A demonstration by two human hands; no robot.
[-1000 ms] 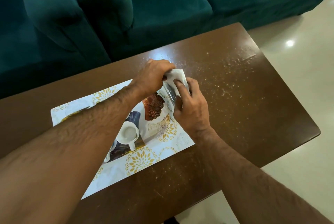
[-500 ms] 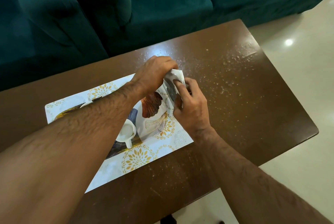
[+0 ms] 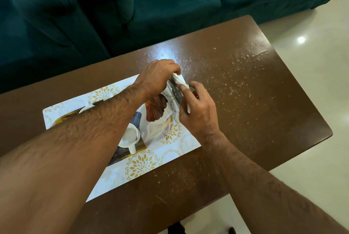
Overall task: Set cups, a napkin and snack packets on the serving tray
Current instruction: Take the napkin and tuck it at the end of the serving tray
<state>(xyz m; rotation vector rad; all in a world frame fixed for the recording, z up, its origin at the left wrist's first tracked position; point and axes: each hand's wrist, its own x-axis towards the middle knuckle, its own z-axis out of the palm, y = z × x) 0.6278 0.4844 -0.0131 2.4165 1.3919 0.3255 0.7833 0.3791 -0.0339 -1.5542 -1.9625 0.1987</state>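
A small packet [image 3: 177, 90], white with a dark dotted face, held upright at the far right corner of the tray [image 3: 143, 165], pinched between both hands. Left hand [image 3: 157, 77] curled over its top edge, fingers closed on it. Right hand [image 3: 198, 111] gripping from the right side, forefinger pressed flat along the dotted face, thumb out of sight behind. Whether the packet touches the tray or hangs just above it: cannot tell.

Flat rectangular tray, white with gold flower rings and large fan-shaped leaves in rust, blue and gold. A white cup [image 3: 131, 136] standing on it near the middle, handle toward the viewer, partly tucked under the left forearm. Another white shape [image 3: 86, 108] peeking out past that forearm toward the far left, too hidden to name.

Tray lying on a brown wooden table [image 3: 255, 101], scuffed and speckled. Dark green sofa [image 3: 132, 7] behind the table. Pale glossy floor [image 3: 311, 54] to the right.
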